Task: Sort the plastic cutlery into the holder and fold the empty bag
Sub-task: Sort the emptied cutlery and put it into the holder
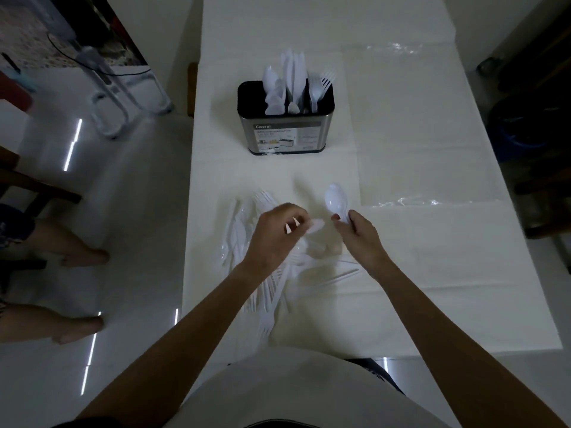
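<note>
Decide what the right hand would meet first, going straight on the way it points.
Likely the holder: the right hand points its spoon forward and slightly left, towards it, though depth is unclear.

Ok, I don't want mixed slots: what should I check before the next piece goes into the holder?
1. Right hand grips a spoon: ok.
2. Left hand pinches a white piece; its kind: cannot tell.
3. Holder upright, spoons left, knives middle, forks right: ok.
4. Room left among the spoons: cannot tell.
5. Pile cleared: not ok.
6. Bag folded: not ok, lies flat.
</note>
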`<state>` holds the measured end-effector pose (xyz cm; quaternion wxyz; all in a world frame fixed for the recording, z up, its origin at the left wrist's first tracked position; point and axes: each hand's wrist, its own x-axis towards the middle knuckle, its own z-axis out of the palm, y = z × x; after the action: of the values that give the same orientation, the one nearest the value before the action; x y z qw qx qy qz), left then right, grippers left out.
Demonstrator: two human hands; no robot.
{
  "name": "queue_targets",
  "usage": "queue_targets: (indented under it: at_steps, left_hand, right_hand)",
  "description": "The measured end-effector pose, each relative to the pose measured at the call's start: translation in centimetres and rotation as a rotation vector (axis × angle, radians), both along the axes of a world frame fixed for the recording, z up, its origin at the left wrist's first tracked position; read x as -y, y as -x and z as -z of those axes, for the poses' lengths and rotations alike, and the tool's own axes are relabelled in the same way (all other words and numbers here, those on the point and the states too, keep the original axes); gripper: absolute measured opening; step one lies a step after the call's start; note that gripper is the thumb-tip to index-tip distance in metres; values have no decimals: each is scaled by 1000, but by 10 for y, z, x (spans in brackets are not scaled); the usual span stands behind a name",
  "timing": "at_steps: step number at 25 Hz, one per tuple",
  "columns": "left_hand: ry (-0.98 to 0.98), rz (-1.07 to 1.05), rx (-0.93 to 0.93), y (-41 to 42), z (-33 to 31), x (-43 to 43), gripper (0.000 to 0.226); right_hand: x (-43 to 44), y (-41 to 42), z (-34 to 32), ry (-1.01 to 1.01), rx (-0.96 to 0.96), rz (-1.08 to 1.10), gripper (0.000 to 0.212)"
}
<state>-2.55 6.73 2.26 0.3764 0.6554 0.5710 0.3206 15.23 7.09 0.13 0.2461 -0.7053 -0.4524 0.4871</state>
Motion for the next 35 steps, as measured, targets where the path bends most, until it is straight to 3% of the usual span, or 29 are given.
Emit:
queue_targets:
  at_steps: [3,6,11,16,19,21,24,27,30,33,35]
  left_hand:
    - [97,-364,290,-14,-11,-11,9]
    - [244,-474,436,-32,-9,-11,18]
    - [214,-562,166,-52,14,9,17]
    - [170,-509,84,-24,22,30,6]
    - [100,-782,8,32,32,46,4]
    - [193,-948,-87,72,44,55,15]
    - [393,-727,-388,110,54,60,33]
    - [327,-400,-553,123,52,52,29]
    - [292,-259,-633,133,56,40,31]
    - [234,-292,-299,152,55,37,44]
    - [79,-283,-70,165,44,32,29]
  right_hand:
    - [2,1,-6,49,-220,-15,24]
    - [5,-2,-17,117,-353,-101,27]
    - [26,-7,-19,303,-632,-96,26]
    - [44,-5,-6,338,-556,-123,25]
    - [50,4,-2,304,-501,-42,18]
    - [54,13,1,272,-453,9,20]
    - [63,33,6,228,-418,120,23]
    - [71,59,10,207,-384,192,19]
    - [78,83,13,158,-361,225,19]
    - [77,97,6,93,-294,200,21]
    - [73,100,1,4,-195,183,23]
